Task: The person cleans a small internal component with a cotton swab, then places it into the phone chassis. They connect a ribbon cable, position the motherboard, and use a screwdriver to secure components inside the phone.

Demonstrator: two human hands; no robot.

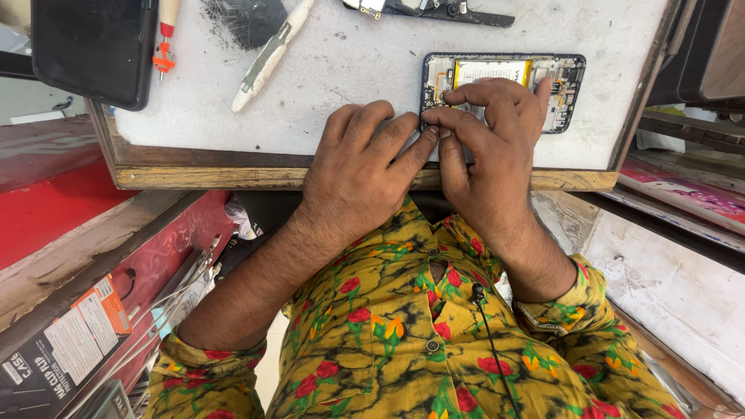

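White work mat [349, 85] on a wooden bench fills the upper frame. Opened phone [504, 89], back cover off, lies upper right of centre, long axis left to right. Both hands meet at its left end: left hand [361, 174] fingertips pressed beside the corner, right hand [489, 147] thumb and forefinger pinched together there, possibly on a tiny part, too small to tell. Screwdriver [164, 39] upper left, well apart.

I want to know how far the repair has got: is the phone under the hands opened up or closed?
Opened: the phone lies back cover off, yellow-labelled battery and circuit boards bare.
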